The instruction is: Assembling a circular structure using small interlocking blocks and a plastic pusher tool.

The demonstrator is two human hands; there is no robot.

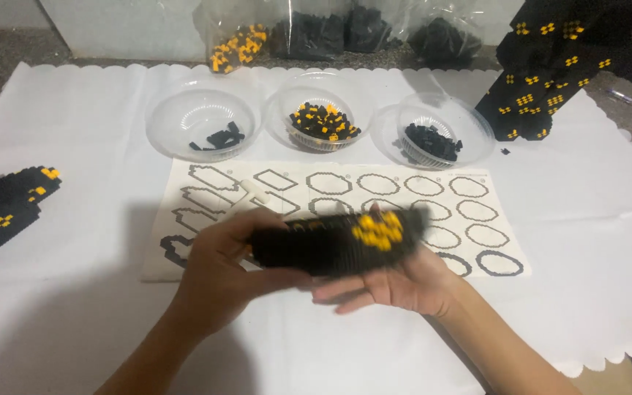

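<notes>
A long black block piece point(330, 247) built of tiny bricks, with a yellow patch near its right end, is held over the instruction sheet point(477, 212). My left hand point(221, 274) grips its left end, thumb underneath. My right hand point(396, 285) lies palm up beneath its right half, fingers supporting it. The piece is blurred by motion. The sheet shows rows of outlined ring shapes and lies flat on the white tablecloth point(74, 292).
Three clear bowls stand behind the sheet: left bowl point(202, 121) with few black bricks, middle bowl point(321, 121) with black and yellow bricks, right bowl point(433, 135) with black bricks. A tall black-and-yellow build point(550, 73) stands far right, another point(5, 205) lies at left. Bags point(316, 33) sit behind.
</notes>
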